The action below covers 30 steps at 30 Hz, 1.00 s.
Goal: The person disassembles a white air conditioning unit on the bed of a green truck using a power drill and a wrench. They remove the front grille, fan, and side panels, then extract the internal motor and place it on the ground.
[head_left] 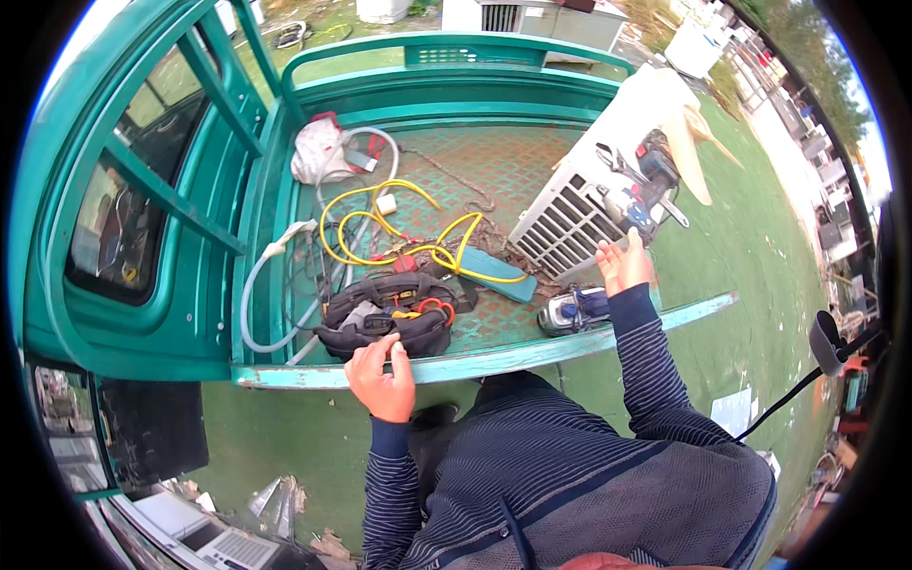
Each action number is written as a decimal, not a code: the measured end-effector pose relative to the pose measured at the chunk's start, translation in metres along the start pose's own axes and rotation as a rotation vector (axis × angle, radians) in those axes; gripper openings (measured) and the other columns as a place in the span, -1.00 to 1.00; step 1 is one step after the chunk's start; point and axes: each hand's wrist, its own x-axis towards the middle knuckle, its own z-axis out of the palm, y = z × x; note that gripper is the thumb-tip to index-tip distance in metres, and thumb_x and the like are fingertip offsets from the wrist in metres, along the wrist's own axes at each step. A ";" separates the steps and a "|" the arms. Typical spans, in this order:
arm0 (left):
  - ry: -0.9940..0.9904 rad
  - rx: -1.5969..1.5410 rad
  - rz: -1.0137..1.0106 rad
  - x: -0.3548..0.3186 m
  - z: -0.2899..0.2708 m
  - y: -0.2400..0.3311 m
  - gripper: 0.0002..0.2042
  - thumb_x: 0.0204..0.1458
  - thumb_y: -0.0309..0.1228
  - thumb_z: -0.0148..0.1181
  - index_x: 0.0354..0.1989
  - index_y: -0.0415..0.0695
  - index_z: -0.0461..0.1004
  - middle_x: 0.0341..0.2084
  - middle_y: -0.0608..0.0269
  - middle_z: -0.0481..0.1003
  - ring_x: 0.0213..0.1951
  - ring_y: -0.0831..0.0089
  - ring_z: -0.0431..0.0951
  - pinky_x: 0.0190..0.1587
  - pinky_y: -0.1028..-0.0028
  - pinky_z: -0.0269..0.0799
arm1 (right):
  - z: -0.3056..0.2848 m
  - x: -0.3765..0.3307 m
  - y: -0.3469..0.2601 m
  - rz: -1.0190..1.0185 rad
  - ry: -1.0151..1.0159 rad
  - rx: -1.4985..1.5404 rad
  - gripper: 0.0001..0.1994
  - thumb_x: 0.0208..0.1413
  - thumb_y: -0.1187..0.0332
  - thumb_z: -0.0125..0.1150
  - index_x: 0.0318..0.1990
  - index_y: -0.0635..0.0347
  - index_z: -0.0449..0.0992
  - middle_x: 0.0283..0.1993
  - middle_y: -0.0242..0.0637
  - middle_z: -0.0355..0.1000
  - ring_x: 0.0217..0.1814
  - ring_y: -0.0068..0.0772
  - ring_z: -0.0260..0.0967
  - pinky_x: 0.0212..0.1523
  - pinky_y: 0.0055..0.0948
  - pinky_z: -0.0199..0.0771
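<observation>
Just past the spread fingers of the right hand (622,268), the power tool (631,209), probably hefty and stiff, seems best grasped around its body; nothing is pinched by the loosely curled left hand (383,382).

Smooth, glossy painted metal across the upright teal cab wall (185,318). Rough, rust-browned metal, raised in a diamond pattern, on the teal-and-brown cargo floor (527,157). Chipped, scuffed paint along the pale turquoise metal edge rail (513,358). Smooth, plastic-looking sheen on the coiled yellow hose (404,181) and the looped grey hose (250,328). Matt cloth on the rounded black tool bag (427,336). Smooth, pale finish on the boxy white slatted housing (562,228).
</observation>
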 end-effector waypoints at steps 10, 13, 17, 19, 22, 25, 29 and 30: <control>-0.375 -0.551 -0.329 -0.077 -0.139 -0.012 -0.74 0.14 -0.34 0.20 -0.07 -0.23 0.54 -0.31 0.01 0.58 -0.27 0.16 0.59 -0.18 0.29 0.49 | 0.095 -0.285 0.164 -0.286 -1.324 -0.877 -0.70 0.20 0.38 0.18 0.05 0.33 0.46 -0.22 -0.31 0.50 -0.25 -0.53 0.43 -0.29 -0.54 0.43; -0.362 -0.384 -0.411 -0.115 -0.186 -0.040 -0.69 0.14 -0.26 0.18 -0.07 -0.22 0.54 -0.34 0.05 0.57 -0.26 0.13 0.58 -0.18 0.25 0.48 | 0.124 -0.350 0.190 -0.438 -1.475 -0.931 -0.71 0.15 0.42 0.23 0.01 0.34 0.49 -0.20 -0.28 0.48 -0.21 -0.51 0.41 -0.23 -0.50 0.42; -0.185 -0.128 -0.611 -0.158 -0.234 -0.069 -0.61 0.12 -0.15 0.16 -0.02 -0.19 0.52 -0.25 0.00 0.57 -0.16 0.01 0.55 -0.07 0.16 0.45 | 0.161 -0.407 0.223 -0.485 -1.553 -0.879 -0.58 0.17 0.35 0.23 0.15 0.32 0.38 -0.01 -0.21 0.42 -0.05 -0.45 0.37 -0.16 -0.46 0.41; -0.077 -0.058 -0.666 -0.176 -0.250 -0.082 -0.58 0.13 -0.11 0.16 0.03 -0.17 0.51 -0.22 0.01 0.57 -0.13 0.01 0.55 -0.04 0.16 0.45 | 0.197 -0.433 0.238 -0.572 -1.517 -0.788 -0.47 0.20 0.28 0.21 0.26 0.34 0.27 0.13 -0.11 0.34 0.07 -0.36 0.32 -0.07 -0.41 0.41; -0.082 -0.094 -0.770 -0.194 -0.275 -0.106 -0.57 0.14 -0.11 0.18 0.06 -0.18 0.49 -0.17 0.02 0.58 -0.10 0.04 0.56 -0.02 0.21 0.45 | 0.274 -0.473 0.256 -0.744 -1.444 -0.498 -0.35 0.25 0.17 0.18 0.34 0.41 0.14 0.26 0.01 0.24 0.20 -0.25 0.26 0.12 -0.33 0.35; -0.167 -0.103 -0.791 -0.205 -0.296 -0.139 -0.53 0.14 -0.08 0.18 0.08 -0.17 0.47 -0.18 0.01 0.58 -0.08 0.03 0.56 -0.02 0.21 0.45 | 0.355 -0.534 0.243 -0.890 -1.356 -0.172 -0.36 0.30 0.06 0.09 0.30 0.43 0.17 0.24 0.00 0.26 0.21 -0.26 0.27 0.19 -0.30 0.29; -0.199 -0.152 -0.792 -0.201 -0.334 -0.207 -0.51 0.14 -0.05 0.18 0.09 -0.17 0.47 -0.17 -0.02 0.58 -0.08 0.03 0.56 -0.03 0.21 0.46 | 0.391 -0.594 0.236 -0.772 -1.097 -0.028 -0.49 0.37 0.01 -0.07 0.11 0.36 0.36 0.02 -0.14 0.44 0.04 -0.37 0.37 0.02 -0.38 0.34; -0.186 -0.171 -0.785 -0.199 -0.347 -0.225 -0.51 0.14 -0.04 0.17 0.09 -0.17 0.48 -0.16 -0.03 0.58 -0.07 0.04 0.56 -0.02 0.21 0.46 | 0.389 -0.597 0.237 -0.729 -1.075 0.003 -0.48 0.38 -0.01 -0.14 0.08 0.36 0.38 -0.06 -0.16 0.47 -0.05 -0.38 0.40 -0.03 -0.39 0.37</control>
